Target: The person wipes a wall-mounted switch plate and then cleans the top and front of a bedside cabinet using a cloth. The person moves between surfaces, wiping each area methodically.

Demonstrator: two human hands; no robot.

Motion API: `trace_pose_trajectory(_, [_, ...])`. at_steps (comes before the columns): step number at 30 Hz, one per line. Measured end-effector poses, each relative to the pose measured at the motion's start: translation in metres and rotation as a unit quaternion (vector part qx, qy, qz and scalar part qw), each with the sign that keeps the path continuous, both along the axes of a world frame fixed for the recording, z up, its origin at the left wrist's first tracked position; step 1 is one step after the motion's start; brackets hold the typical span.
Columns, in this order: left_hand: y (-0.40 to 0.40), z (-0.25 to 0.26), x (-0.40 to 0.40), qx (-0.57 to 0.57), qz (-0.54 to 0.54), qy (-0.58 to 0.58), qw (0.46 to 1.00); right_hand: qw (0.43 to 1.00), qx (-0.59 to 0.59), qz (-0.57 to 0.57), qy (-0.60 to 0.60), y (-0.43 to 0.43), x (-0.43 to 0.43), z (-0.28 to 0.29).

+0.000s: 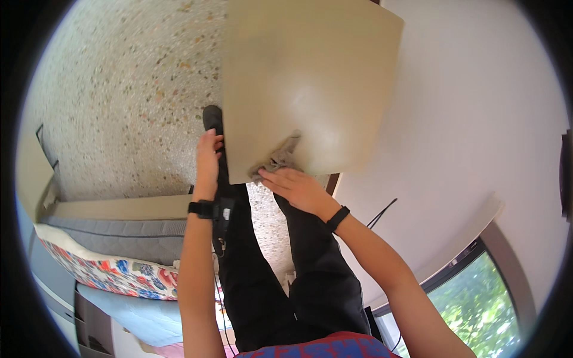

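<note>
A cream-coloured tabletop with a smooth, slightly glossy surface stretches out before me. Near its close edge lies a crumpled grey-brown cloth, part of it trailing up and to the right. My right hand presses on the cloth from the near side, fingers pointing left over its lower end. Beside the tabletop's left edge hangs my left hand, fingers loosely curled, with nothing seen in it. Whether its fingertips touch the edge I cannot tell.
Speckled terrazzo floor lies to the left. A bed with a grey mattress and floral bedding stands at lower left. A white wall runs along the right, with a window at lower right. My black shoe shows beside the tabletop.
</note>
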State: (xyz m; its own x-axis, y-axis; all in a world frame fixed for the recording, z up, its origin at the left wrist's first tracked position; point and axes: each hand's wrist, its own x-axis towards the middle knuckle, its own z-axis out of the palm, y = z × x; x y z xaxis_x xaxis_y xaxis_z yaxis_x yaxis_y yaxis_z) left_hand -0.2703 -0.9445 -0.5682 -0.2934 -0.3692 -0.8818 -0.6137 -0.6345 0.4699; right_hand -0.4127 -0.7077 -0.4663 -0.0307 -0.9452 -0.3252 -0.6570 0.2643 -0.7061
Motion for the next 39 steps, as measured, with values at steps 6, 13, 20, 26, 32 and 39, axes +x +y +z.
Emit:
trace_pose_trajectory(6, [-0.025,0.024,-0.046,-0.076,-0.055,-0.027,0.995,0.959,-0.043,-0.221,0.173,0.08,-0.047,-0.014])
trace_pose_trajectory(13, [-0.024,0.043,-0.129,-0.093,-0.071,0.015,0.993,0.871,-0.006,-0.431,0.235,0.154,-0.031,-0.015])
trace_pose_trajectory(20, [0.002,0.082,-0.154,-0.049,-0.216,-0.023,0.975,0.693,0.158,-0.68,0.177,0.201,0.035,-0.026])
trace_pose_trajectory(26, [0.003,0.066,-0.153,-0.003,-0.297,-0.073,0.952,0.553,0.395,-0.728,-0.089,0.261,0.174,-0.097])
trace_pose_trajectory(32, [-0.008,0.054,-0.139,0.088,-0.368,-0.115,0.918,0.436,0.253,-0.836,-0.216,0.23,0.257,-0.072])
trace_pose_trajectory(39, [-0.006,0.057,-0.134,0.129,-0.396,-0.109,0.902,0.359,0.169,-0.904,-0.16,0.135,0.331,-0.091])
